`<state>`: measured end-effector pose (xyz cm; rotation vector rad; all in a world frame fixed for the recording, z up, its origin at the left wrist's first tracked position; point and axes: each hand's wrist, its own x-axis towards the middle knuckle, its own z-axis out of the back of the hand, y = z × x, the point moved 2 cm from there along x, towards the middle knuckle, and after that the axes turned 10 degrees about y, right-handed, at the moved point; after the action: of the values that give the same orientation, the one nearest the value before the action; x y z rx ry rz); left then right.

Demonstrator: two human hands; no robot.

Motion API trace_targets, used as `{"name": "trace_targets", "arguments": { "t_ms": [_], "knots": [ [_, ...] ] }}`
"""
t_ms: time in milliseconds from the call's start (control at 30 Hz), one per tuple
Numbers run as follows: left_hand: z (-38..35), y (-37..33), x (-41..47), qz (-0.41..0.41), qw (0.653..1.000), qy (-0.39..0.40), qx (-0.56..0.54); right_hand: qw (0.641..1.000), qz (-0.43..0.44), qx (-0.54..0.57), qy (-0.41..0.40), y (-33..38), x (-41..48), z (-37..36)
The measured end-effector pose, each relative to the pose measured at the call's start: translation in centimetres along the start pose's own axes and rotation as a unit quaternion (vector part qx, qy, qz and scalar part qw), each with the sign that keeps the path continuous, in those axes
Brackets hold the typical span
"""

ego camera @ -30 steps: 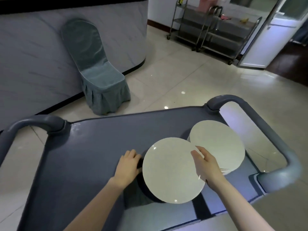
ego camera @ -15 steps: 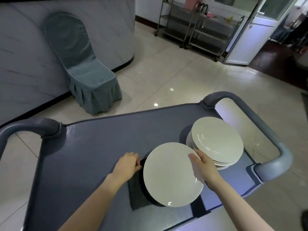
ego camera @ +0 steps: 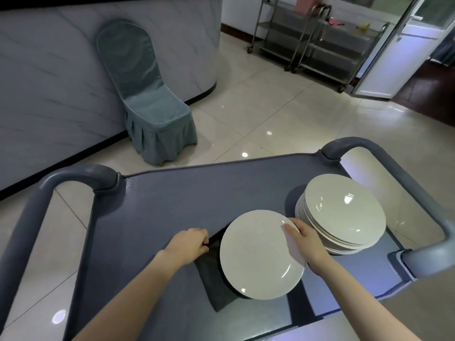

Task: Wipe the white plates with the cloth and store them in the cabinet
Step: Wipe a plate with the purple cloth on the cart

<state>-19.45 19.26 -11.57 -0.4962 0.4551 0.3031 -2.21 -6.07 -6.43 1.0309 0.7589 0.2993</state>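
White plate [ego camera: 258, 257] is gripped at its right rim by the right hand [ego camera: 306, 244], above a dark cloth [ego camera: 211, 274] whose corner the left hand's [ego camera: 187, 247] fingers pinch; the stack [ego camera: 344, 212] sits just beside on the cart surface [ego camera: 184, 205].

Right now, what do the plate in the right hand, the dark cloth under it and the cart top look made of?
Held plate: glazed ceramic by the look, white and glossy with sharp highlights. Dark cloth: soft woven fabric, matte grey, its edge bunched in the left hand. Cart top: probably moulded plastic, blue-grey with a dull sheen and rounded handles.
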Motion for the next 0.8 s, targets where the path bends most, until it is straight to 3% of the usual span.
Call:
{"name": "trace_targets", "arguments": {
  "t_ms": [167,333,500,600,667,800],
  "knots": [
    [1.1,5.3,-3.7,0.123,0.991,-0.037,-0.038,1.0,0.008,-0.015,0.017,0.7,1.4,-1.4],
    [1.4,7.3,-6.0,0.186,0.975,0.036,-0.115,0.999,0.008,-0.012,0.035,1.2,2.3,-3.6],
    [1.4,6.1,-4.6,0.178,0.936,-0.123,-0.277,0.999,0.01,-0.007,0.037,1.6,2.4,-5.1],
    [1.6,5.1,-3.4,0.168,0.917,-0.131,-0.337,0.999,0.005,0.0,0.034,2.0,2.3,-5.3],
    [1.9,4.9,-2.9,0.16,0.892,-0.124,-0.405,1.0,0.002,0.007,0.03,2.2,2.4,-5.2],
    [4.5,4.1,-4.3,0.121,0.803,-0.182,-0.554,0.999,-0.016,0.03,0.02,2.7,2.6,-4.9]
  ]
}}
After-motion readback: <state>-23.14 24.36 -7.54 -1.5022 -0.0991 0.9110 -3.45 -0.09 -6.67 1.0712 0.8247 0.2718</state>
